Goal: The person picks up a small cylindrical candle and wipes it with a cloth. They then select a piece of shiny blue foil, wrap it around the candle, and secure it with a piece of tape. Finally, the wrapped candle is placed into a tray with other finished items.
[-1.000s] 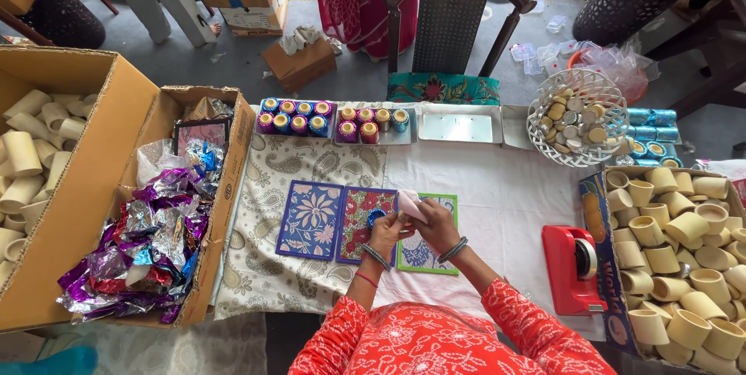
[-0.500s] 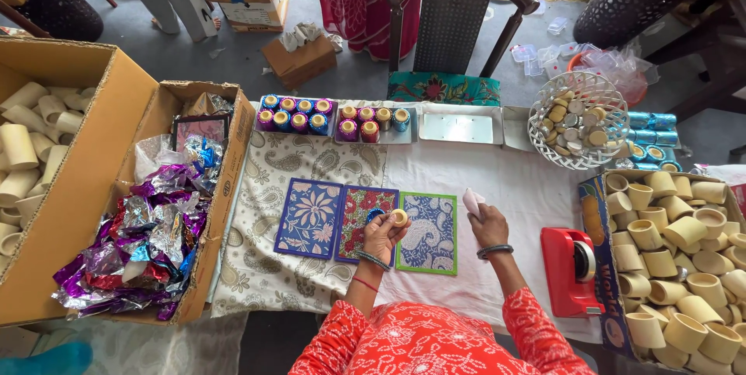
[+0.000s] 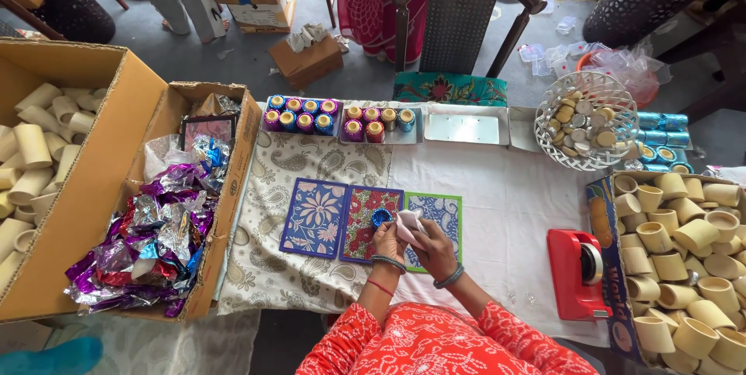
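A small round cup wrapped in shiny blue foil [image 3: 381, 218] is held in the fingers of the left hand [image 3: 386, 240], just above the middle one of three patterned square mats [image 3: 315, 217] laid side by side on the white-clothed table [image 3: 505, 212]. A pale pink scrap of wrapping [image 3: 409, 226] is pinched in the right hand [image 3: 432, 247], its fingers closed on it and pressed against the cup, apparently so the two can be worked together close to the body. Finished foil-covered cups in a tray [image 3: 303, 115] are ranged along the far edge of the table. Crumpled purple and silver foil fills an open cardboard box [image 3: 233, 181] to the left; plain cream cups fill another box [image 3: 684, 243] to the right, beside a red tape dispenser [image 3: 579, 270]. Bare cloth lies open between the mats and the dispenser, leaving room for the right arm.
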